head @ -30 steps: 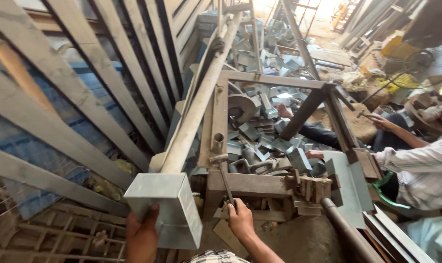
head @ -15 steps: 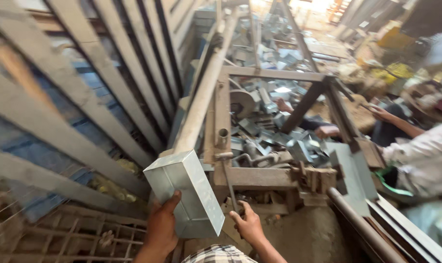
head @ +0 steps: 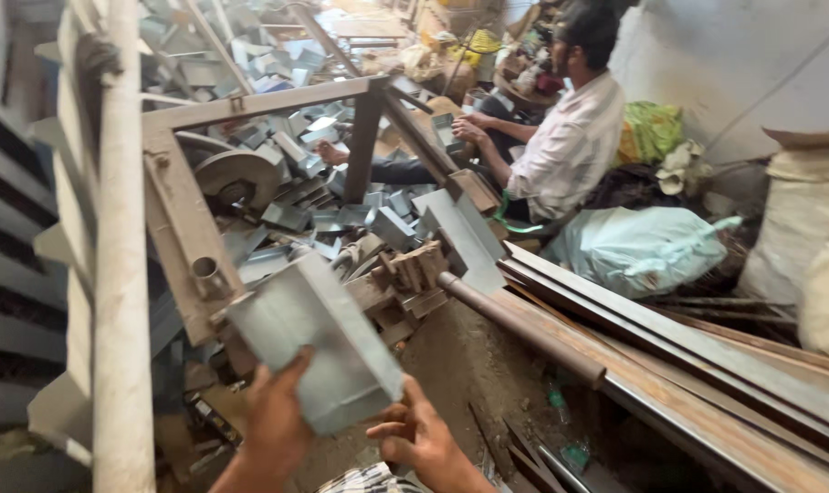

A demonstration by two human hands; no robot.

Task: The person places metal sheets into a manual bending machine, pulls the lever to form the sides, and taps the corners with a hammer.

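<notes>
1. Short section of grey rectangular metal tube (head: 314, 351): flat-sided, dull galvanised finish, open hollow end facing up and left, tilted with its far end higher. Sits just above and between the two hands.
2. Left hand (head: 273, 420): fingers curled up against the lower left face of the tube, gripping it.
3. Right hand (head: 414, 436): fingers partly spread and bent, at the tube's lower right corner; whether it actually touches the metal cannot be told.
4. Steel frame of a cutting machine (head: 191, 246) with its round wheel (head: 236, 178): directly beyond the tube, upper left of the hands.
5. Heap of cut tube offcuts (head: 341, 215): beyond the frame, further from the hands.
6. Rusty pipe and flat bars (head: 634, 356): to the right of the right hand, running off to the lower right.
7. Seated person in a white shirt (head: 570, 146): well apart, far upper right, with pale sacks (head: 638, 251) just beside them.
8. Change from half a second ago: the piece then formed the near end of a long length reaching away from the hands; it now appears as a short detached piece, and the view has swung to the right.
</notes>
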